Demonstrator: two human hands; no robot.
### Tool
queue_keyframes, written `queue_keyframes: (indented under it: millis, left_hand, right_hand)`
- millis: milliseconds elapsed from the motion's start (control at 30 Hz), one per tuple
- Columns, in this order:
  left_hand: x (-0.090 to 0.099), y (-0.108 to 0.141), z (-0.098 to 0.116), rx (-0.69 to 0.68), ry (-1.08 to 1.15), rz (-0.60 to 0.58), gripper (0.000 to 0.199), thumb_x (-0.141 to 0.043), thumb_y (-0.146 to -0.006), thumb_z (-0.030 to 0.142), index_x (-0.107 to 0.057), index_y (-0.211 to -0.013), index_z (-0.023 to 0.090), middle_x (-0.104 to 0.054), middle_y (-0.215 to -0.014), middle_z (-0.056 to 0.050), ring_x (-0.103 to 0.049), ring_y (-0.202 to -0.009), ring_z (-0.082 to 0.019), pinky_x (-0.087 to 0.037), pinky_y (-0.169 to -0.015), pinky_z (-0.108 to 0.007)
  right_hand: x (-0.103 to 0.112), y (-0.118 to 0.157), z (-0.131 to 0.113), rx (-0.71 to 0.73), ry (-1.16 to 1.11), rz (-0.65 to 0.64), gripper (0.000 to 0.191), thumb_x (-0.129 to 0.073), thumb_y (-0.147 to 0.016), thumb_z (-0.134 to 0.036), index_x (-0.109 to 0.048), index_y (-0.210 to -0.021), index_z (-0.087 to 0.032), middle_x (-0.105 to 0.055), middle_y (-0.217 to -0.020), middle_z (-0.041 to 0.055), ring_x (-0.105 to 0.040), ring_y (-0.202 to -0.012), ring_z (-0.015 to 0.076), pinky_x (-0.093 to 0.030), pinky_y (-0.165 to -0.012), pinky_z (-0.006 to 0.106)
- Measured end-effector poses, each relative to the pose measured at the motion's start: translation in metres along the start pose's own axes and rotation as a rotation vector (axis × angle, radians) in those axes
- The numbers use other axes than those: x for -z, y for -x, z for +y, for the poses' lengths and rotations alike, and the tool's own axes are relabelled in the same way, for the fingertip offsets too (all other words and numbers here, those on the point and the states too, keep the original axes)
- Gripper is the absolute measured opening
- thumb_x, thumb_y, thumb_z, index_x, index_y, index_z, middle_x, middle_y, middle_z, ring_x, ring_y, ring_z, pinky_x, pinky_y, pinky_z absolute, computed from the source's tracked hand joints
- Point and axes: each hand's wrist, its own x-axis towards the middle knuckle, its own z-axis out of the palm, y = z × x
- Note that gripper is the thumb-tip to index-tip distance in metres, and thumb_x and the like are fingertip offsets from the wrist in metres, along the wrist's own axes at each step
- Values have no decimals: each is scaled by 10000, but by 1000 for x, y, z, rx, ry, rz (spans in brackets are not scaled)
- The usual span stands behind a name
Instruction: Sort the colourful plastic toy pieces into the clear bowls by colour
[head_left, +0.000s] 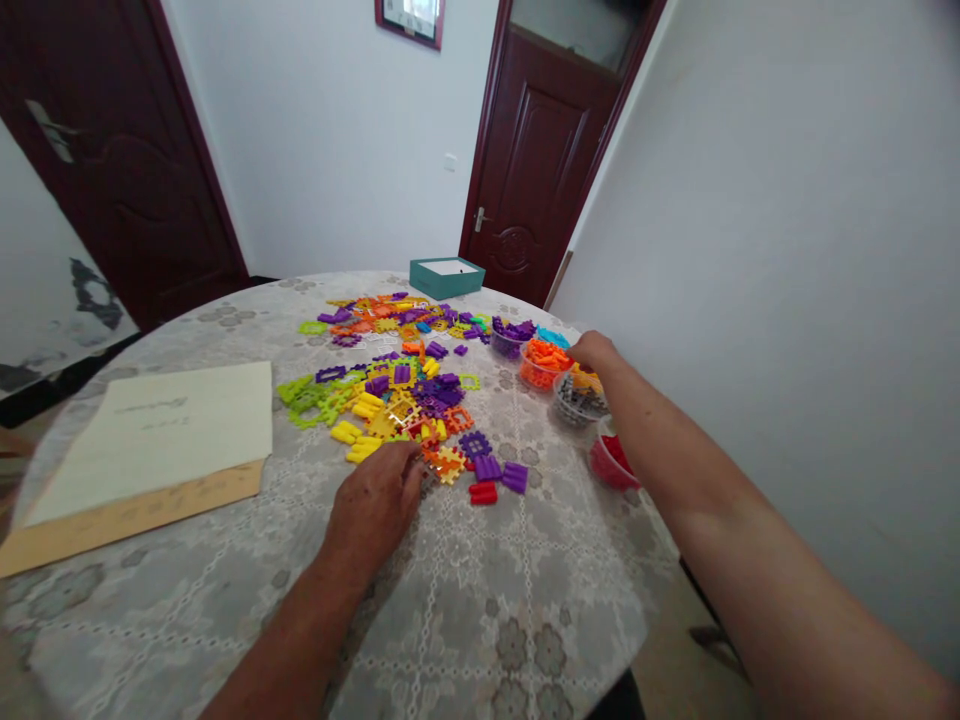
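My left hand rests at the near edge of a heap of colourful plastic building pieces. Its fingers are curled, the tips beside an orange square piece; what they hold, if anything, is hidden. Purple pieces and a red piece lie right of it. My right hand reaches over the clear bowls at the table's right side. Its fingers are mostly hidden. Just under it are yellow-orange pieces and a bowl of grey pieces. A bowl of orange pieces stands to its left.
More bowls hold purple pieces and red pieces; blue pieces show behind. A second heap spreads farther back, before a green box. Paper sheets lie at left. A wall runs close along the right.
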Motion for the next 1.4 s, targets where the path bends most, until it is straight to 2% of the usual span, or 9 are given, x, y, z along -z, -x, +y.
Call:
queue_keyframes:
  millis: [200,400,500,600,800,933,1067,1233,1400]
  left_hand:
    - [1,0,1,3,10,-15,242,-513,-977,298,-693,-1102,194,-756,-1147,-111,-705,-1073,-263,-546,-943,-389]
    - [2,-1,3,15,-18,-14,233,-519,-977,297,-695,-1094,199,-761,-1134,-105,-708,-1052,-259,-544,-936,-379]
    - [2,-1,3,18,-29,-4,237,-517,-978,283,-693,-1115,203,-760,-1143,-102,-702,-1078,-260,-536,-958,-374]
    - [4,0,2,21,-17,3,253,-521,-973,269,-692,-1145,195,-757,-1162,-108,-699,-1097,-264,-530,-985,-386]
    - [7,-1,-1,38,11,28,246,-542,-957,256,-702,-1137,210,-761,-1156,-103,-702,-1095,-258,-530,-989,-381]
    - [10,-3,-2,46,6,38,251,-531,-958,241,-703,-1134,196,-761,-1134,-113,-711,-1047,-258,-534,-972,-382]
    - [10,-3,-2,56,-19,33,261,-512,-960,219,-695,-1144,189,-756,-1146,-116,-707,-1045,-261,-532,-968,-388]
    - [10,-3,-1,74,-8,11,243,-540,-957,236,-693,-1143,207,-760,-1138,-102,-711,-1015,-250,-538,-949,-385]
    - [16,-6,4,174,209,35,229,-575,-954,287,-709,-1117,199,-780,-1074,-88,-729,-949,-226,-553,-926,-374]
  right_hand:
    - [-8,6,3,-15,10,-22,320,-658,-925,-294,-759,-1028,-9,-760,-861,240,-750,-877,269,-557,-800,330]
    - [18,22,-2,-1,37,121,373,-598,-929,-287,-738,-1180,-50,-710,-1216,292,-693,-1133,341,-526,-926,388]
    - [28,50,-13,150,-1,264,333,-521,-960,-265,-752,-1147,-115,-728,-1202,223,-676,-1131,310,-497,-967,387]
    - [25,98,-28,437,-121,379,292,-499,-963,-234,-762,-1066,-159,-752,-1127,155,-671,-1076,276,-480,-986,373]
    - [-21,180,-52,761,-313,133,244,-533,-957,-182,-752,-1062,-200,-758,-1066,99,-683,-1006,243,-499,-932,353]
    - [-67,191,-67,831,-270,-75,234,-599,-934,-161,-754,-1107,-195,-746,-1158,127,-678,-1076,257,-493,-967,365]
    - [-98,188,-81,862,-196,-135,171,-666,-924,-221,-759,-1064,-191,-737,-1126,128,-659,-1079,249,-481,-974,351]
    - [-109,184,-82,833,-190,-117,117,-663,-941,-258,-734,-905,-173,-712,-994,108,-635,-995,217,-468,-925,323]
    - [-98,198,-73,865,-502,-72,74,-661,-948,-258,-685,-926,-192,-684,-981,61,-628,-981,198,-491,-913,331]
